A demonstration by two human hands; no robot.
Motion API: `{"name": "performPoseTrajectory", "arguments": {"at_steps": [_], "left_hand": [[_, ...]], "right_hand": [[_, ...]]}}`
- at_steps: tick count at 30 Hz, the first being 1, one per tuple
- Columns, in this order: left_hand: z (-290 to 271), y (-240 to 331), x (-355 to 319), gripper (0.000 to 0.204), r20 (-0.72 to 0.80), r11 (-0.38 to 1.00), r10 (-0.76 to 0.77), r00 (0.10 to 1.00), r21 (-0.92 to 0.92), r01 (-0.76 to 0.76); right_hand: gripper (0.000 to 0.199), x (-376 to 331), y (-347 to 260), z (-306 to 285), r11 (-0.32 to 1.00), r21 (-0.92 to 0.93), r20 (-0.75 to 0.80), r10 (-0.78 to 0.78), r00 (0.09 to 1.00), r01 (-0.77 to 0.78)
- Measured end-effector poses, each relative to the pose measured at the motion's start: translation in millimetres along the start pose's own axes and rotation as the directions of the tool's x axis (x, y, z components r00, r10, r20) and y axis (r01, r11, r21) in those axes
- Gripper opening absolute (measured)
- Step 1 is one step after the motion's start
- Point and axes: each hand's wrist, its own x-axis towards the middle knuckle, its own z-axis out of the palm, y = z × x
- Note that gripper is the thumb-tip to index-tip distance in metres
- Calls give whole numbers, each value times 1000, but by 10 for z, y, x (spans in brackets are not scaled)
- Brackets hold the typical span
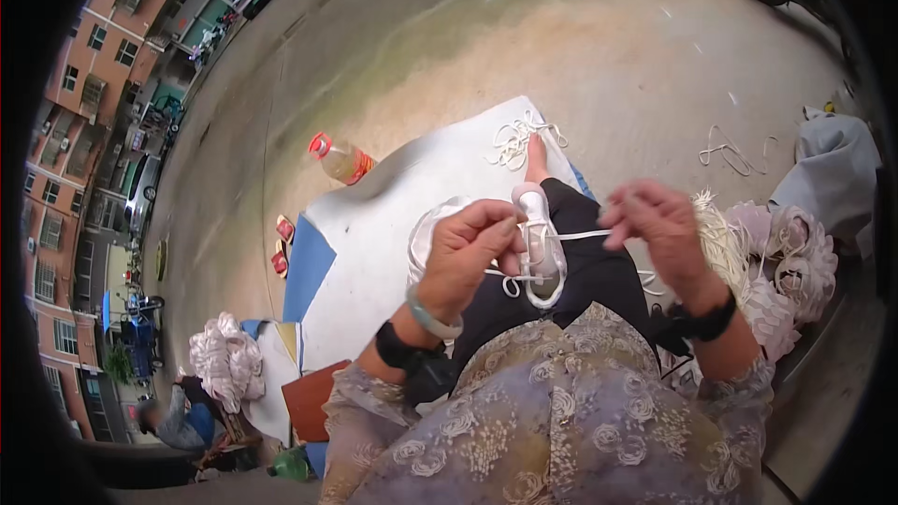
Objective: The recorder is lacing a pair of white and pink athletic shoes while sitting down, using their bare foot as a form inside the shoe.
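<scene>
A small white shoe rests on my black-trousered leg. My left hand grips the shoe's side with fingers pinched at its lacing. My right hand is raised to the right, pinching a white lace that runs taut from the shoe. A loop of lace hangs below the shoe's near end. My bare foot lies stretched out on a white mat.
A loose tangle of white laces lies by my foot, another lace on the concrete. Several white shoes are piled at my right, a white bundle at left. A bottle of yellow liquid and red sandals sit nearby.
</scene>
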Motion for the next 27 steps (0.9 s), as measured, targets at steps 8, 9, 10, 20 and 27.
{"name": "performPoseTrajectory", "arguments": {"at_steps": [8, 9, 10, 20, 27], "left_hand": [[120, -326, 204, 10, 101, 999, -25, 995, -44, 30], [137, -336, 225, 10, 102, 998, -27, 994, -46, 32], [154, -342, 250, 10, 133, 994, -39, 990, -97, 52], [96, -415, 297, 14, 164, 899, -260, 952, -319, 300], [90, -521, 281, 26, 159, 883, -297, 942, -330, 334]], "right_hand": [[17, 160, 305, 233, 997, -54, 68, 56, 996, -52], [16, 171, 330, 246, 979, -205, 53, -7, 999, 18], [14, 175, 361, 260, 971, -231, 53, -44, 998, 55], [16, 160, 472, 329, 973, -198, 149, -89, 985, 118], [14, 165, 616, 365, 998, 52, 79, 40, 996, -44]]}}
